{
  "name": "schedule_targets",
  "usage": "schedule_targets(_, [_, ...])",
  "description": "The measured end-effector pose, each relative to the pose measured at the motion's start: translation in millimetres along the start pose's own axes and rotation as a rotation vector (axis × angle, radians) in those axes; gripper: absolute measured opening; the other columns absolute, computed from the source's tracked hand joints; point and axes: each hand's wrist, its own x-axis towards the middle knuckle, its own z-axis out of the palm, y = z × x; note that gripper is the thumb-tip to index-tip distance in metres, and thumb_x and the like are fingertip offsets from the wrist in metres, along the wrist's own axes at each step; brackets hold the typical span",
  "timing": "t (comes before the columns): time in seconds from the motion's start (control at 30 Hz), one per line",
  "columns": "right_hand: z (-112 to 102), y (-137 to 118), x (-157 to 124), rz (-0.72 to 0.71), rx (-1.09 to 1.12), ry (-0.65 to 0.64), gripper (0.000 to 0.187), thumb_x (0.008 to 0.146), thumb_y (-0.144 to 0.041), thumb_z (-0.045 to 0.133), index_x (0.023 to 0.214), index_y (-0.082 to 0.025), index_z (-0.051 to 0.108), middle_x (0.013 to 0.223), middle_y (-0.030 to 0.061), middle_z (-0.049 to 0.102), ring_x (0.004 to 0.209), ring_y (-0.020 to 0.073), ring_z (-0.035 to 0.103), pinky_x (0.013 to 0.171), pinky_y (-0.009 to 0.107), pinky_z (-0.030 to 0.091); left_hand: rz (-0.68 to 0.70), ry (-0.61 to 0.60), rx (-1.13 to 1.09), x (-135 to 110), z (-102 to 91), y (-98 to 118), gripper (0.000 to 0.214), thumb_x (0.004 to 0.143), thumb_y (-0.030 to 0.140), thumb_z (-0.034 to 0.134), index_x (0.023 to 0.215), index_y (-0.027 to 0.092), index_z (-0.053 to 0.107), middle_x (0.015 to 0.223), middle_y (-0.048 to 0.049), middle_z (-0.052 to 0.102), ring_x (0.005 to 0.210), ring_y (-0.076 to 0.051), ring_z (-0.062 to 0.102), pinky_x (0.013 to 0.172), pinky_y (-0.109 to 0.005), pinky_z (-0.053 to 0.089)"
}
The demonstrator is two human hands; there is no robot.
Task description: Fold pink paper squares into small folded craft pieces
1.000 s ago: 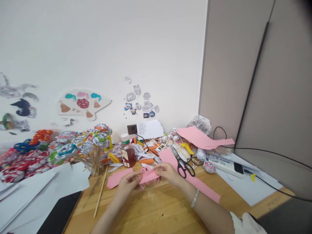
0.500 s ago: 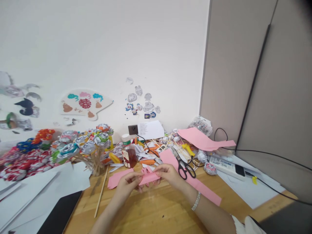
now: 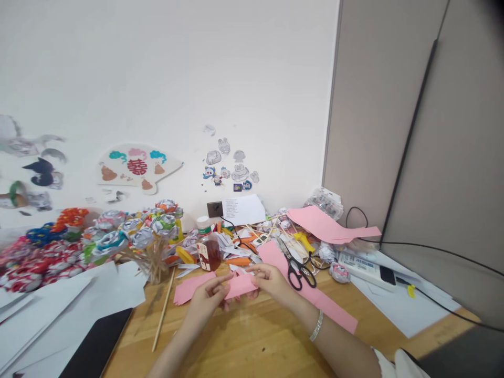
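Note:
A small piece of pink paper is stretched between both my hands, just above the wooden table. My left hand pinches its left end between thumb and fingers. At its right end, my right hand grips it the same way. Behind the paper's upper edge a folded pink part shows, its shape partly hidden by my fingers. Left of my left hand lies a stack of pink paper pieces. To the right, black-handled scissors rest on a long pink paper strip.
A bottle of reddish-brown liquid stands behind my hands, amid paper scraps. A wooden stick lies at left, near paper flowers and white sheets. More pink sheets, a phone and cables are at right.
The pink paper has tilted, so more of its flat face shows. My fingers have shifted slightly on it; the surrounding things have stayed put.

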Motion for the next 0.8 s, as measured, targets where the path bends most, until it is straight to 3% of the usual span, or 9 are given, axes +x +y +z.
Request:
schedule_targets(0.53, [-0.4,-2.7,-0.5,-0.043,0.091,-0.003,0.021,0.068,-0.031,0.063,0.079,-0.014,0.058,0.062,-0.0010,0.062,0.050,0.0118,0.058,0.052,0.026,0.047,0.023,-0.076,-0.039,1.7,-3.4,-2.4,0.042,0.060,0.043,0.066,0.089,0.013,0.065,0.059,-0.0015,0.065,0.048,-0.012,0.055,0.050,-0.023,0.044])
schedule_targets(0.8, [-2.5,-1.2,-0.7,-0.080,-0.041,0.001,0.017,0.071,-0.029,0.059,0.080,-0.014,0.062,0.061,-0.0011,0.060,0.053,0.0118,0.057,0.055,0.026,0.047,-0.041,-0.109,-0.121,1.4,-1.6,-3.0,0.039,0.061,0.048,0.064,0.079,0.013,0.063,0.055,0.0009,0.062,0.049,-0.012,0.056,0.052,-0.023,0.046])
